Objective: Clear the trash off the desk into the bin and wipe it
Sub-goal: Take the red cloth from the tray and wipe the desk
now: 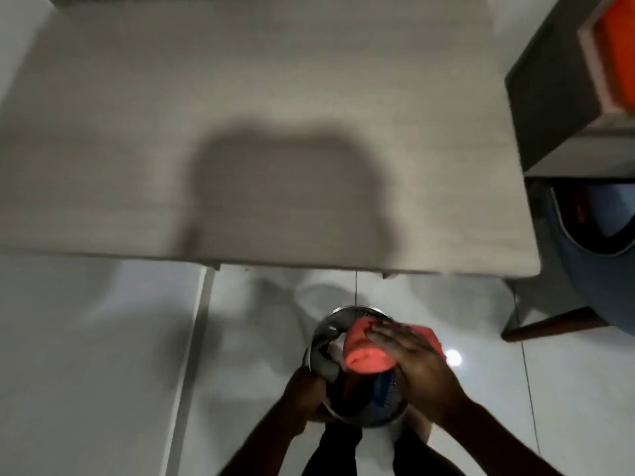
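Note:
The pale grey desk [261, 97] fills the upper part of the view, its top bare with my shadow across it. Below its front edge, a round metal bin [330, 331] stands on the floor between my arms. My left hand [309, 389] grips the bin's left rim. My right hand [415, 365] lies flat over the bin's mouth, pressing a red-orange cloth [364, 352] that is bunched on top of it. Something white [338, 347] shows inside the bin beside the cloth. The frame is blurred.
A dark shelf unit [549, 97] with an orange item [618, 49] stands at the upper right. Below it is a blue round object [591, 269] and a brown wooden leg [549, 324]. White glossy floor tiles [103, 355] surround the bin.

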